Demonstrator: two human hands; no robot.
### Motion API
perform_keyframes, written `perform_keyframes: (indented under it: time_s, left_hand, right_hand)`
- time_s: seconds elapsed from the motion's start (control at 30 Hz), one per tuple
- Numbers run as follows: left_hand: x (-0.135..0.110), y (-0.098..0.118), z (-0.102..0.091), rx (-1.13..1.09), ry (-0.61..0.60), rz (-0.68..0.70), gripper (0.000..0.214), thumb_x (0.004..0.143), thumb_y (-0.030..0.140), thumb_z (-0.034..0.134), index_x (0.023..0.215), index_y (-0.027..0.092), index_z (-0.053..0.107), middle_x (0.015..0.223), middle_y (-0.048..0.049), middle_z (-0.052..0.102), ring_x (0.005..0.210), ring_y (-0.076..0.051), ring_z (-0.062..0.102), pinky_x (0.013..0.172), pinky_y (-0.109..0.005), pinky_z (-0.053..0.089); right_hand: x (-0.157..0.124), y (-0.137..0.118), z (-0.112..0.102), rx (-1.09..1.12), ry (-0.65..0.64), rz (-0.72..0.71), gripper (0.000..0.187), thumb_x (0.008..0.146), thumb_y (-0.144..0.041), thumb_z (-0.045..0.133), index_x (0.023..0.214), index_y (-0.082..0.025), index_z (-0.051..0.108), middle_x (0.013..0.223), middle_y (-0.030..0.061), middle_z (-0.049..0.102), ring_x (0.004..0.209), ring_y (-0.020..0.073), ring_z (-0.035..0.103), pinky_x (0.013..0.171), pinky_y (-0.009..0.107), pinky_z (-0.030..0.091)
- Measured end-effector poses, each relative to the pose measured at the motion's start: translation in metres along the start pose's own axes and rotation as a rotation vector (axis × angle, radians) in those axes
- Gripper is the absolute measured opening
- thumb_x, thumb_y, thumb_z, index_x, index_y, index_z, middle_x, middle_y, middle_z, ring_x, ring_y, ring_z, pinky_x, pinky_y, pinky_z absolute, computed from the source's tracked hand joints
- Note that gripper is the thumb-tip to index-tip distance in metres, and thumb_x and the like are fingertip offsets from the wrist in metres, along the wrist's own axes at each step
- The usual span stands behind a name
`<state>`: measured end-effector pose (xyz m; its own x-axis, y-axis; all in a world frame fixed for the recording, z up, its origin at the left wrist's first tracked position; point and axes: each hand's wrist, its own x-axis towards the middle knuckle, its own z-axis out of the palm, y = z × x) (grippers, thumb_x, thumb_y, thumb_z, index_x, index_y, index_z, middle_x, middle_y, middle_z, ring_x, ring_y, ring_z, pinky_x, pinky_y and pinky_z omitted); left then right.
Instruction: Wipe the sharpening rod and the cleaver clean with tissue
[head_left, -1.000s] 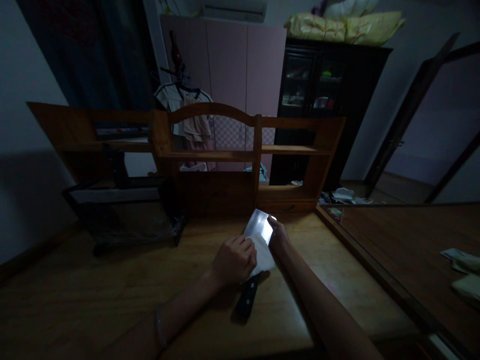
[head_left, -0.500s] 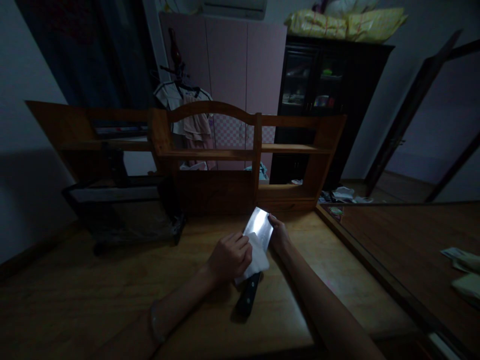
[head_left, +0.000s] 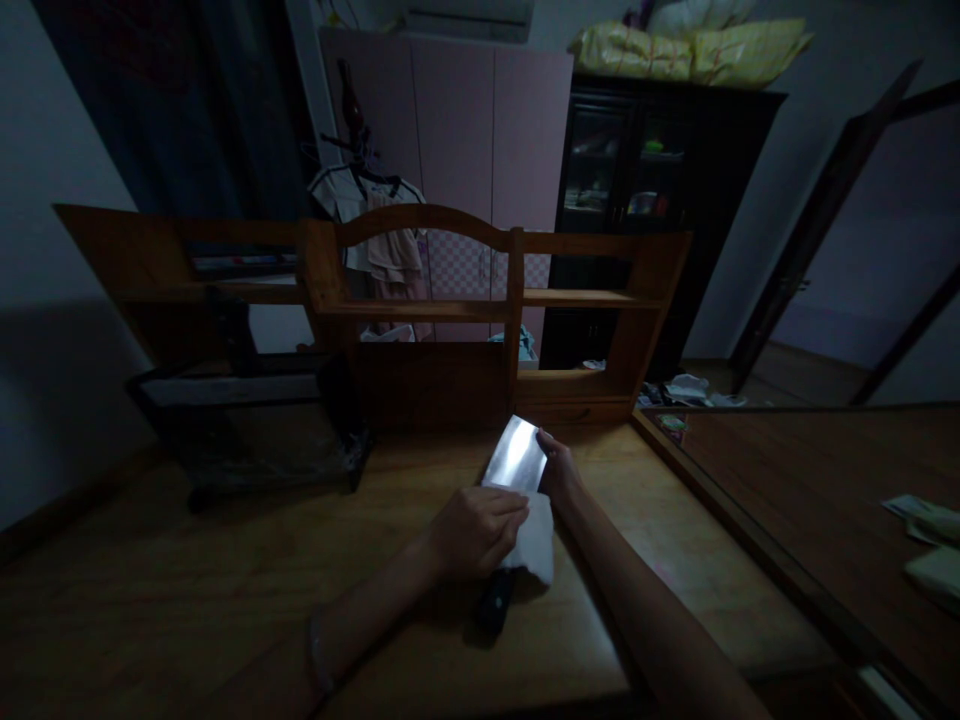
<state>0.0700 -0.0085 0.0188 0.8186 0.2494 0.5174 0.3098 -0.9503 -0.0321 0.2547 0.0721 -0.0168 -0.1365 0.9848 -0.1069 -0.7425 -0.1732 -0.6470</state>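
A cleaver (head_left: 517, 452) with a broad shiny blade is tilted above the wooden desk, its black riveted handle pointing down toward me. My right hand (head_left: 561, 472) grips the blade near its upper right corner, thumb on the face and the other fingers mostly hidden behind it. Across the lower blade, close to the handle, lies a white cloth or tissue (head_left: 534, 548). My left hand (head_left: 481, 532) presses it against the metal with fingers together. The cloth hangs past the blade's right edge and covers part of the handle's top.
The wooden desk (head_left: 360, 620) has a low shelf unit (head_left: 427, 310) along its back. A dark-framed box-like object (head_left: 255, 440) stands at the left. To the right is a brown surface (head_left: 810, 480) with pale green packets or cloths (head_left: 930, 525).
My left hand has slid down and right along the blade with the cloth, laying more of the upper blade bare. My right hand keeps its hold in about the same spot.
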Motion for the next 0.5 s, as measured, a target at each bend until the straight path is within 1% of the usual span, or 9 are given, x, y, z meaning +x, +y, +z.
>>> perform_keyframes:
  time_s: [0.1, 0.2, 0.33, 0.43, 0.5]
  left_hand:
    - [0.0010, 0.0008, 0.0044, -0.079, -0.020, 0.027, 0.034, 0.092, 0.018, 0.034, 0.112, 0.014, 0.060, 0.121, -0.0081, 0.061, 0.113, -0.018, 0.056, 0.100, -0.034, 0.042]
    - [0.0021, 0.0016, 0.0044, -0.133, -0.043, 0.021, 0.036, 0.093, 0.017, 0.030, 0.110, 0.015, 0.062, 0.117, -0.0065, 0.064, 0.112, -0.016, 0.057, 0.100, -0.033, 0.042]
    - [0.0009, 0.0011, 0.0003, -0.157, -0.020, 0.044, 0.038, 0.094, 0.018, 0.027, 0.106, 0.017, 0.063, 0.107, -0.0053, 0.069, 0.105, -0.015, 0.061, 0.096, -0.032, 0.045]
    - [-0.0010, 0.0001, -0.0023, -0.132, 0.002, 0.058, 0.039, 0.094, 0.020, 0.025, 0.104, 0.018, 0.064, 0.101, -0.0051, 0.070, 0.097, -0.015, 0.065, 0.089, -0.031, 0.049]
    - [-0.0020, -0.0006, -0.0042, -0.111, 0.022, 0.048, 0.041, 0.094, 0.020, 0.024, 0.106, 0.017, 0.063, 0.095, -0.0057, 0.071, 0.090, -0.015, 0.066, 0.084, -0.030, 0.051]
  right_hand:
    - [0.0012, 0.0010, -0.0012, 0.043, 0.006, 0.013, 0.017, 0.081, -0.028, 0.054, 0.082, -0.015, 0.064, 0.070, 0.0056, 0.071, 0.063, 0.0216, 0.066, 0.067, 0.034, 0.052]
    - [0.0031, 0.0026, -0.0035, 0.041, 0.034, -0.037, 0.015, 0.080, -0.027, 0.056, 0.083, -0.014, 0.064, 0.069, 0.0046, 0.070, 0.060, 0.0197, 0.065, 0.066, 0.032, 0.052]
    - [0.0041, 0.0031, -0.0042, 0.042, 0.035, -0.083, 0.009, 0.079, -0.023, 0.057, 0.079, -0.016, 0.064, 0.064, 0.0015, 0.069, 0.055, 0.0170, 0.062, 0.061, 0.029, 0.051]
    - [0.0034, 0.0023, -0.0032, 0.039, 0.038, -0.080, 0.009, 0.079, -0.022, 0.056, 0.079, -0.017, 0.063, 0.065, 0.0012, 0.069, 0.056, 0.0170, 0.062, 0.060, 0.028, 0.050]
    - [0.0028, 0.0015, -0.0025, 0.040, 0.031, -0.093, 0.009, 0.080, -0.021, 0.056, 0.079, -0.017, 0.063, 0.064, 0.0009, 0.068, 0.055, 0.0166, 0.062, 0.059, 0.028, 0.050]
